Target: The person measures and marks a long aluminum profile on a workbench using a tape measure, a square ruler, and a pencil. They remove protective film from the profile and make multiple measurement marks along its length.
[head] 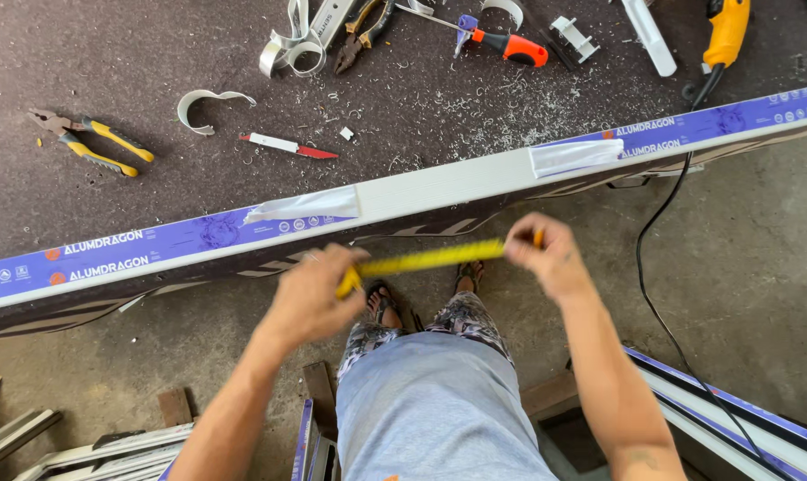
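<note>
Yellow tape-measure blade (430,259) stretches between the two hands, held level just below the edge of the bench (154,71) and in front of a long white aluminium profile (439,189) that lies along that edge. The left hand (310,298) is clenched around the tape measure's body (348,283), of which only a yellow corner shows under the fingers. The right hand (550,254) pinches the free end of the blade between thumb and fingertips.

The profile wears a purple printed protective film (136,254), peeled back over the bare white middle stretch, with loose film flaps (305,207) at either end of that stretch. On the dark bench top, well apart from the hands, lie yellow-handled pliers (92,142), a red and white utility knife (288,146), curled strips of white film (209,105), an orange-handled screwdriver (510,46) and scattered metal shavings. A yellow power drill (726,31) sits at the far right, its black cord (657,267) trailing down over the profile to the concrete floor (742,232). More profiles (742,419) lie on the floor at lower right.
</note>
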